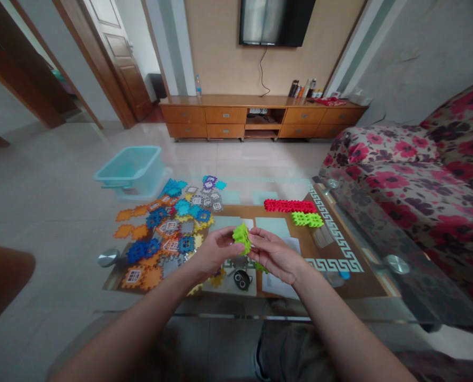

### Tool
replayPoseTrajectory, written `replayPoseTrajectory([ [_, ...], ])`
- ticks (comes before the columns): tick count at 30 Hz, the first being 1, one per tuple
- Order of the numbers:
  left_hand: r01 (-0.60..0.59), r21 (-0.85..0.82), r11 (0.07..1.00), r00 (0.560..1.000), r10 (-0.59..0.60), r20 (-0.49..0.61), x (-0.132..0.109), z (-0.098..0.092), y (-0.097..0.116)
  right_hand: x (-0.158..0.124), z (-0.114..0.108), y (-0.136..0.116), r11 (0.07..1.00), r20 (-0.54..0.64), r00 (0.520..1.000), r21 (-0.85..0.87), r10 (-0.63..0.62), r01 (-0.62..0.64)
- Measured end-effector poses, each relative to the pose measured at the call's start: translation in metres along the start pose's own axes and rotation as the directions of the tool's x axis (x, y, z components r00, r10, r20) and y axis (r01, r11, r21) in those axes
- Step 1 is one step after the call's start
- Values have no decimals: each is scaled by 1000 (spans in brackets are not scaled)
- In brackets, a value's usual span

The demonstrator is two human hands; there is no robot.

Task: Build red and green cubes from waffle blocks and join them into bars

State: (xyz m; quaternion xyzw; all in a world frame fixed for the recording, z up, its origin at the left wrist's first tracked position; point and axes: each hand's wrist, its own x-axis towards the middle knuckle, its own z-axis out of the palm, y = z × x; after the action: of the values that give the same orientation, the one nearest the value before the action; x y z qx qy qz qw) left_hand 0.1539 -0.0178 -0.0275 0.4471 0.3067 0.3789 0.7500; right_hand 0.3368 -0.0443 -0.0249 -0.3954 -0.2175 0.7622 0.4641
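Note:
Above the glass table, both hands hold a lime-green block of interlocking toy tiles (241, 237). My left hand (219, 248) grips its left side, thumb at the lower front. From the right, my right hand (274, 250) pinches its edge between thumb and fingers. Another green tile (261, 267) lies partly hidden below my right hand. Farther right on the table sit a joined lime-green block (307, 219) and a longer red block (290, 206). Loose interlocking tiles in orange (152, 277), blue (143, 250), grey and yellow spread over the table's left side.
The glass table (355, 286) has metal corner caps. A light-blue plastic tub (130, 168) stands beyond its far left edge. A small dark round object (242, 279) lies near the front edge. A floral sofa (419, 175) is at right; a wooden cabinet (225, 115) stands behind.

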Motion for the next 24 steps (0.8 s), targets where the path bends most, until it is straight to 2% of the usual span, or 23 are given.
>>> replayPoseTrajectory([
  [4, 7, 116, 993, 998, 1, -66, 0, -7, -4, 3, 5, 9, 995, -39, 998, -90, -48, 44],
  [8, 54, 126, 991, 988, -35, -150, 0, -11, -6, 8, 4, 16, 933, -43, 991, -345, -126, 104],
  [11, 94, 69, 993, 982, -80, -174, 1, -10, -3, 7, 2, 13, 800, -48, 948, -550, -315, 239],
  [13, 141, -3, 990, 980, -140, -144, 0, -7, 1, 2, 1, 7, 648, 51, 877, -653, -478, 391],
  [14, 168, -33, 985, 978, -171, -121, -1, -6, 3, -2, 2, 4, 557, 142, 840, -689, -523, 464],
  [15, 195, -52, 979, 975, -199, -100, -2, -5, 4, -5, 2, 2, 481, 235, 816, -709, -527, 515],
  [17, 247, -55, 967, 966, -250, -61, -5, -2, 6, -11, 5, 1, 388, 339, 794, -733, -504, 559],
  [21, 301, -57, 952, 953, -302, -11, -7, 0, 3, -14, 9, 5, 326, 353, 804, -779, -478, 535],
  [24, 308, -82, 948, 951, -308, 3, -7, 0, 1, -13, 11, 6, 289, 372, 793, -787, -483, 546],
])
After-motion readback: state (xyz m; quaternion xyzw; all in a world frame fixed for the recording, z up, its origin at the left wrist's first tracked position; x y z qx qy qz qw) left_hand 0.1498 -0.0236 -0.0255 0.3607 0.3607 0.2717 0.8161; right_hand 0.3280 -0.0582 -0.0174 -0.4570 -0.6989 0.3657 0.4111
